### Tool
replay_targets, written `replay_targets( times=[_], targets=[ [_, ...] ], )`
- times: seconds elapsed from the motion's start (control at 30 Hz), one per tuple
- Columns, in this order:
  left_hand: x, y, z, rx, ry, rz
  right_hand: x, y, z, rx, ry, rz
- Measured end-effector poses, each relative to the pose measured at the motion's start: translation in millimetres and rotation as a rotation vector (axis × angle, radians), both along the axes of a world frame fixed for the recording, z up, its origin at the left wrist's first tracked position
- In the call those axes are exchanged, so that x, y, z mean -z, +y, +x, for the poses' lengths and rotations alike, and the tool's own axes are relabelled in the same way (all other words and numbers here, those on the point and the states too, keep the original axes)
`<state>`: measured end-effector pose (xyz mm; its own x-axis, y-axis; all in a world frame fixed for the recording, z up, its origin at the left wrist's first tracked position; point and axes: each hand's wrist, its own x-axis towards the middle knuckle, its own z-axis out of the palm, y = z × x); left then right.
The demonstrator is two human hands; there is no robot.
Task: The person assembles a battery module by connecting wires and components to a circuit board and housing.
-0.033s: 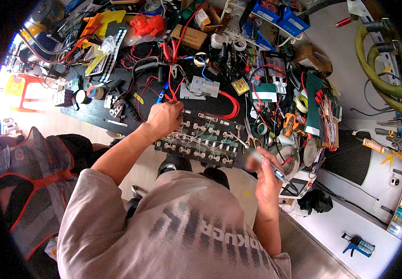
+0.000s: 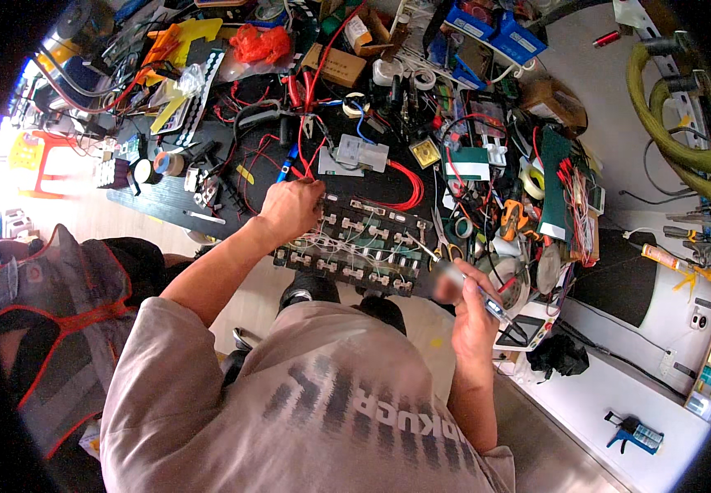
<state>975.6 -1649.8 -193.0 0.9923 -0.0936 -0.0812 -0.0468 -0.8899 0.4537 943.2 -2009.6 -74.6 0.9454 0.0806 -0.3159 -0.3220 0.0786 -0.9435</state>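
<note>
My right hand (image 2: pixel 472 308) grips a soldering iron (image 2: pixel 494 307), its thin tip pointing left toward a dark battery-pack-like block (image 2: pixel 335 264). Metal tabs line that block in rows, with thin white wires strung across its middle. My left hand (image 2: pixel 291 209) rests at the block's far left corner, fingers pinched together. Red wires (image 2: pixel 309 156) run down to those fingertips, but what lies between them is hidden. Just behind this hand lies a blue pen-like tool (image 2: pixel 288 161).
Beyond the block lie a coil of red wire (image 2: pixel 405 187) and a clear flat case (image 2: pixel 360 154). Scissors (image 2: pixel 447 243), a tape roll (image 2: pixel 463 227) and orange-handled tools (image 2: pixel 513 218) crowd the right. A white soldering station (image 2: pixel 528 327) stands beside my right hand.
</note>
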Motion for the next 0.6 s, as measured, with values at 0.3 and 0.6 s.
replay_targets(
  times=[0.3,0.6],
  targets=[
    [-2.1,4.5,10.4,0.028,0.095,0.022,1.6,-3.1,-1.0,0.012,-0.022,-0.012],
    [14.9,32.3,-4.1,-0.057,0.044,-0.303,0.9,-8.7,-5.1,0.047,-0.034,-0.016]
  ],
)
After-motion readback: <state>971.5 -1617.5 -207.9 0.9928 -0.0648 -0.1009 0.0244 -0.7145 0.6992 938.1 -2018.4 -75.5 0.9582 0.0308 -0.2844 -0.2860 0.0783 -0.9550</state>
